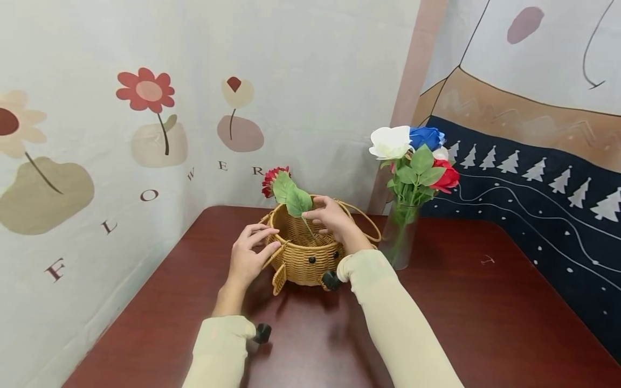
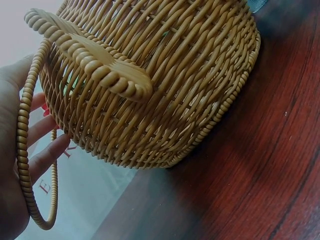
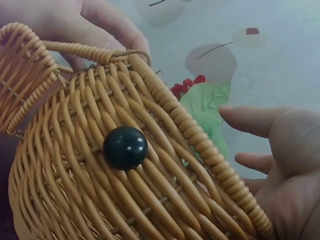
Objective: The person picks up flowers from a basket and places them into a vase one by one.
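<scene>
A wicker basket (image 1: 310,264) with black bead eyes stands on the table. A red flower (image 1: 275,180) with green leaves (image 1: 297,200) leans in it, the bloom past the far rim and the thin stem running down inside. My left hand (image 1: 249,256) is at the basket's left rim with fingers extended. In the left wrist view, the basket's handle (image 2: 25,135) passes in front of the left hand (image 2: 20,150), and its fingertips lie against the weave. Over the right part of the opening, my right hand (image 1: 335,221) has loosely extended fingers beside the leaves (image 3: 205,110), gripping nothing visible.
Right of the basket stands a clear vase (image 1: 400,242) with white, blue and red roses (image 1: 427,139). The basket's right handle (image 1: 371,218) loops out toward it. Behind the dark red table (image 1: 461,312) hangs a printed cloth (image 1: 310,81).
</scene>
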The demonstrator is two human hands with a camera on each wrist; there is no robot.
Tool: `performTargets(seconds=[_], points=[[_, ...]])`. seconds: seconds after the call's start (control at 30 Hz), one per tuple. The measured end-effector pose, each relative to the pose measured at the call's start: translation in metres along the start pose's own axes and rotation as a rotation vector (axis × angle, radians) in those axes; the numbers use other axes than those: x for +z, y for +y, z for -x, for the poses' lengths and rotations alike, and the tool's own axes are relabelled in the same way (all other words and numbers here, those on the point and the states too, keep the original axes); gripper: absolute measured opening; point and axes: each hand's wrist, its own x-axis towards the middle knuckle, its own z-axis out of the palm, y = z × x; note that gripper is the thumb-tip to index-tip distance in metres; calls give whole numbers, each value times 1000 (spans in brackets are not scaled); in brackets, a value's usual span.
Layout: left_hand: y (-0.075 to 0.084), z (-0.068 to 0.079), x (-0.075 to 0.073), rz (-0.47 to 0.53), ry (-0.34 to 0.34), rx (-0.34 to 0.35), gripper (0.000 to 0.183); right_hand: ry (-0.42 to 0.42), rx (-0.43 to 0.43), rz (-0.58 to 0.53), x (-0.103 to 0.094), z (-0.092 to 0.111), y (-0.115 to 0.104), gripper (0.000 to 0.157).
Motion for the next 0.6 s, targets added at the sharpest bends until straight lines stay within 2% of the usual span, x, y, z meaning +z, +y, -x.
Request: performTargets(seconds=[0.23, 0.37, 0.53, 0.6], points=[[0, 0, 1, 21, 7, 9, 26, -92, 112, 104, 1, -6, 3, 77], [-1, 0, 1, 20, 5, 12, 27, -121, 164, 112, 3, -8, 3, 79], [-2, 0, 0, 17, 2, 16, 27, -130, 181, 112, 4, -6, 1, 79], [-2, -1, 1, 10, 0, 19, 27, -126, 179, 116, 5, 0, -5, 75]])
